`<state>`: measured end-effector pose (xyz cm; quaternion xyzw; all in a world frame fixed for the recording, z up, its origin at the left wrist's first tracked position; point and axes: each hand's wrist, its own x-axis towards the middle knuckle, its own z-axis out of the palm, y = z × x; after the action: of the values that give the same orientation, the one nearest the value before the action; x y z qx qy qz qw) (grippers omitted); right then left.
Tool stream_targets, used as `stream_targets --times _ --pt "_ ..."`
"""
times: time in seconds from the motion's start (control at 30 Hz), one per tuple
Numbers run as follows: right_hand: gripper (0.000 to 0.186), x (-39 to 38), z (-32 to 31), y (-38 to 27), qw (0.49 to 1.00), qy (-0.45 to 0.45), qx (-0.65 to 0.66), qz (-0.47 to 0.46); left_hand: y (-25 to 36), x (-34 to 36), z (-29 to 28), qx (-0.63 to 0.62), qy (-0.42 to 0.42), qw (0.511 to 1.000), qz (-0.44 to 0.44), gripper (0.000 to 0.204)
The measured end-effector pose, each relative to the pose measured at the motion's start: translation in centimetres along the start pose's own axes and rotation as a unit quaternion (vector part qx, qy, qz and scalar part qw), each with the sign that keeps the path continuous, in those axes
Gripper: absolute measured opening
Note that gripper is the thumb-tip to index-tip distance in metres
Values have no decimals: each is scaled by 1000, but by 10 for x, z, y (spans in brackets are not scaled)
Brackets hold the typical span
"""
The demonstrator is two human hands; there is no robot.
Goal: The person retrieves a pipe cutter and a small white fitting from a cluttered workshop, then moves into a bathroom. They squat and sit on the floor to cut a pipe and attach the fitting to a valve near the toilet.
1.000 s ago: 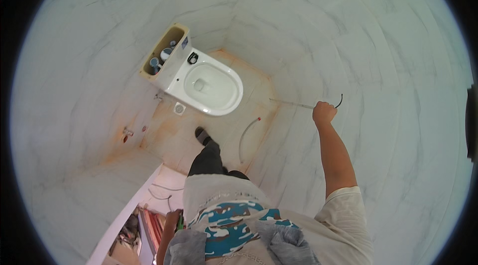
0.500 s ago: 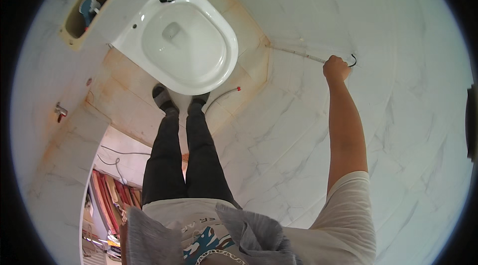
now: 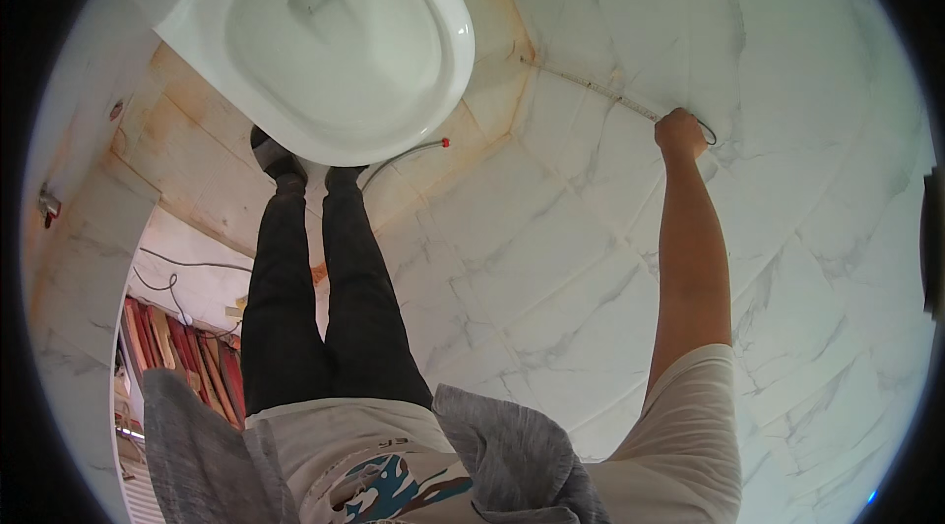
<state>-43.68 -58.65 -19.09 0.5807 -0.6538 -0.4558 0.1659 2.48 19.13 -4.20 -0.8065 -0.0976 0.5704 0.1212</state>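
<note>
Measuring tape [image 3: 622, 100] right of the toilet [image 3: 349, 57]
The right hand [image 3: 680, 133] is closed around the end farther from the toilet, the rest extending toward it.

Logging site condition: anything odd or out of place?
Yes: the toilet shows no seat on its rim; a hose lies with its red end unconnected on the floor; orange-brown stains discolour its pale edges.

measuring strip [image 3: 593, 85]: whitish, dark-ticked | toilet [image 3: 345, 52]: white | wall tiles [image 3: 581, 268]: white, grey-veined | trousers [image 3: 362, 317]: black | hose [image 3: 402, 156]: grey, red-tipped
</note>
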Motion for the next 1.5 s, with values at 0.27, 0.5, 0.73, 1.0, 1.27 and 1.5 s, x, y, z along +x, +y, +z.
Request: stream_targets --times 0.27,0.5,0.73,1.0,1.27,1.5 --pt "28 11 -2 5 999 -30 -7 -15 10 -2 3 8 -14 1000 -10 30" --pt "28 1 -13 4 999 -30 6 -34 13 -7 10 0 -13 1000 0 30" --pt "28 -21 -12 4 999 -24 16 -29 13 -2 11 -33 -1 999 31 30" --pt "32 -128 21 139 973 -113 202 16 16 -14 -39 -143 -19 987 68 30" --pt "30 -205 49 234 962 -161 100 -197 -6 -50 -76 -305 124 917 225 36" --pt "61 -277 -11 181 930 -153 147 -301 -98 -31 4 -385 132 900 156 39"
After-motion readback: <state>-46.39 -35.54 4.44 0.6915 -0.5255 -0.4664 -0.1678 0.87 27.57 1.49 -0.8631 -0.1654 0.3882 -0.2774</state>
